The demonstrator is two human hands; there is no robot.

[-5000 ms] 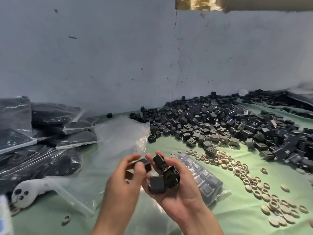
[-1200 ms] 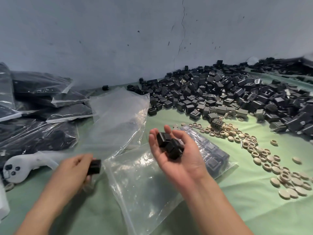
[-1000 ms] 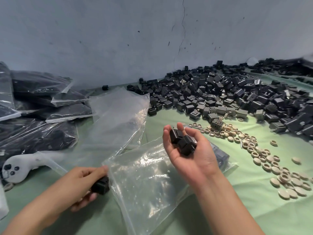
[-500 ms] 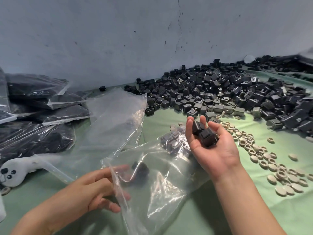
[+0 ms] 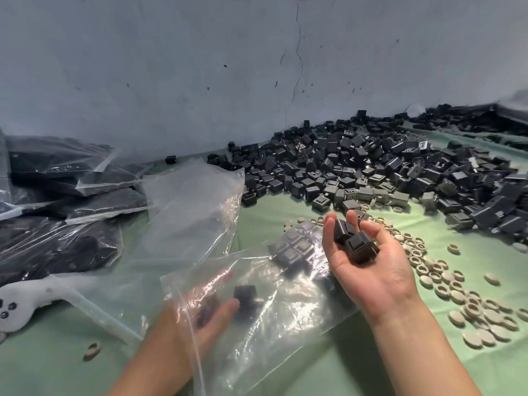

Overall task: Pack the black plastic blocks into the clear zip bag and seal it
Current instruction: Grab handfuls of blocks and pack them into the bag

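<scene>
The clear zip bag (image 5: 285,318) lies on the green table in front of me. My left hand (image 5: 205,315) is inside its mouth, blurred behind the plastic, and seems to pinch one black block (image 5: 245,294) at its fingertips. Further in, a neat row of black blocks (image 5: 297,247) sits at the bag's far end. My right hand (image 5: 377,272) hovers palm up over the bag's right side and cups two black blocks (image 5: 354,242) in its curled fingers.
A big pile of loose black blocks (image 5: 371,172) fills the back right against the wall. Beige rings (image 5: 457,295) are scattered at right. Spare clear bags (image 5: 191,212) lie behind. Filled bags (image 5: 57,195) and a white controller (image 5: 17,301) sit at left.
My left hand carried one block from the table's left to the bag's mouth and has now gone inside. My right hand drifted right and away with its two blocks.
</scene>
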